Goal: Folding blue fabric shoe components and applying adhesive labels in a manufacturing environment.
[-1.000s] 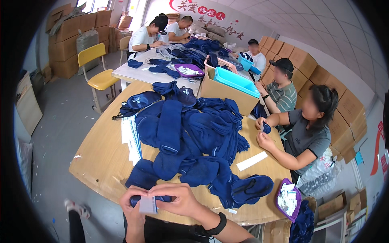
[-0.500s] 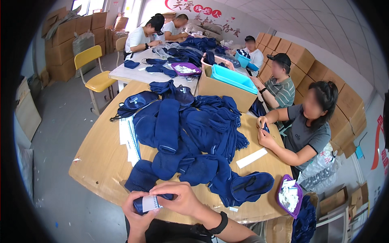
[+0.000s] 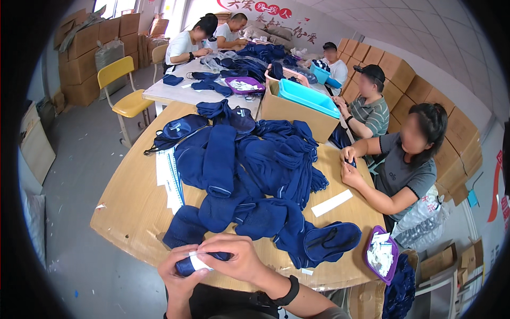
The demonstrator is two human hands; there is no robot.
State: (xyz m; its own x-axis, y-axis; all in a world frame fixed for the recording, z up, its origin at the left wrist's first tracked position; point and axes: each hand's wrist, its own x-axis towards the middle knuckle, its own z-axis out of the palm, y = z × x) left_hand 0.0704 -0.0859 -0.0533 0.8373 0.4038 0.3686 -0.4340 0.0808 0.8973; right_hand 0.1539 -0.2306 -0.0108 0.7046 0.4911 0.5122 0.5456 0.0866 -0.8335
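At the near table edge, my left hand [image 3: 176,274] is closed around one end of a rolled navy cloth bundle [image 3: 185,267]. My right hand [image 3: 237,259] grips its other end, thumb and fingers at the white paper band [image 3: 198,262] that lies across the roll. Part of the bundle is hidden by my fingers. Just beyond my hands, a pile of navy cloth pieces [image 3: 276,159] spreads over the wooden table [image 3: 127,212]. A navy cloth piece with a dark opening [image 3: 332,244] lies to the right of my hands.
Printed paper strips [image 3: 169,178] lie left of the pile, and a blank white strip [image 3: 332,203] to its right. A purple basket of paper pieces [image 3: 381,255] sits at the right edge. A co-worker [image 3: 406,159] handles a small navy piece. A carton [image 3: 297,118] holds a blue tray [image 3: 308,98].
The white paper, which stood out as a flat flap, now lies closer around the navy roll. My right fingers have shifted over it. The co-worker's hands at the right have moved slightly.
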